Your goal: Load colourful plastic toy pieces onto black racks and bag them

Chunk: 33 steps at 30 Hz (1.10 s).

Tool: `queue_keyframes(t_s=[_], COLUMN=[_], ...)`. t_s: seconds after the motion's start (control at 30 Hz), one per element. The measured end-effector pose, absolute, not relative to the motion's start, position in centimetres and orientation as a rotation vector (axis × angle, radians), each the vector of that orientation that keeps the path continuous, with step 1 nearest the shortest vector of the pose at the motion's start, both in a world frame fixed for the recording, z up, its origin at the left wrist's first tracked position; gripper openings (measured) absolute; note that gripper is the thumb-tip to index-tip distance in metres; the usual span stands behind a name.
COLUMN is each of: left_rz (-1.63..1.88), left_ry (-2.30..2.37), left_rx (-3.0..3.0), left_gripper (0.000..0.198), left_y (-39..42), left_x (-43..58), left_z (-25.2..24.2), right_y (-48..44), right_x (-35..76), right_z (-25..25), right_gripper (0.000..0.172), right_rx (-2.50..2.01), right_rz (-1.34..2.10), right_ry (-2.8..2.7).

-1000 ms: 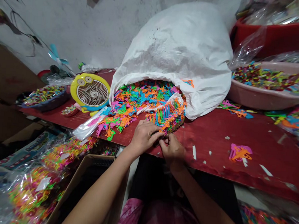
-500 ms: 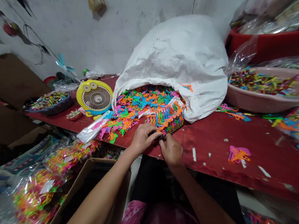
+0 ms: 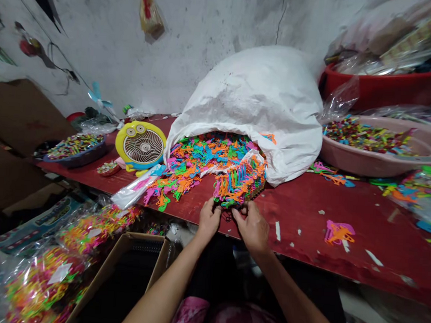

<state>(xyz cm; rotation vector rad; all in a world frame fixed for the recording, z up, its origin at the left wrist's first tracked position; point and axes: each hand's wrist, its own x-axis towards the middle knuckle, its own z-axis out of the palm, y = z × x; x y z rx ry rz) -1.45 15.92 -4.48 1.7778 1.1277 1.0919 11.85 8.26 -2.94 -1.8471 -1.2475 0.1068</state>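
A dense block of small plastic pieces, orange, green, blue and pink, stands in tight rows at the front of the table. Along its near side runs a dark, thin openwork strip. My left hand pinches the left end of this strip, fingers closed. At the other end my right hand is closed on it between thumb and fingers. Behind the block, loose plastic pieces of the same colours spill from the mouth of a big white sack.
A yellow fan and a clear plastic bag lie left of the pile. A pink basin of small parts is at right, below a red tub. An open carton with black strips stands below the table edge.
Both hands have moved slightly apart and lower, from close together against the block to either end of the dark strip. The camera view has tilted up a little.
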Motion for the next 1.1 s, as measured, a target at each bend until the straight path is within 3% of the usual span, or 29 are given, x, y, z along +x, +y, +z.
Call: queue_keyframes(t_s=[0.17, 0.5, 0.67, 0.8, 0.87, 1.0, 1.1], left_rz=[1.132, 0.903, 0.870, 1.167, 1.262, 1.132, 1.066], left_ry=[1.287, 0.731, 0.731, 1.041, 1.037, 0.907, 0.728], left_rx=[1.855, 2.044, 1.909, 1.742, 1.723, 1.661, 1.603], left_gripper=[0.022, 0.058, 0.043, 0.032, 0.045, 0.079, 0.091], left_y=[11.2, 3.2, 4.8, 8.3, 10.7, 15.7, 18.7], left_x=[-0.2, 4.8, 5.5, 5.5, 5.7, 6.7, 7.7], left_z=[-4.4, -3.5, -3.0, -3.6, -4.1, -4.5, -4.2], right_y=[5.9, 2.3, 1.2, 0.1, -0.1, 0.7, 1.7], right_x=[14.2, 24.0, 26.1, 24.0, 22.7, 21.3, 21.7], right_z=[-3.3, -2.9, -2.9, -3.0, -2.9, -2.4, -2.1], right_gripper=[0.040, 0.028, 0.043, 0.048, 0.047, 0.042, 0.042], right_rx=[-1.608, -1.522, -1.418, -1.434, -1.509, -1.661, -1.673], right_rz=[0.389, 0.475, 0.604, 0.485, 0.415, 0.311, 0.296], right_ry=[-1.113, -0.896, -0.707, -0.804, -0.918, -1.054, -1.066])
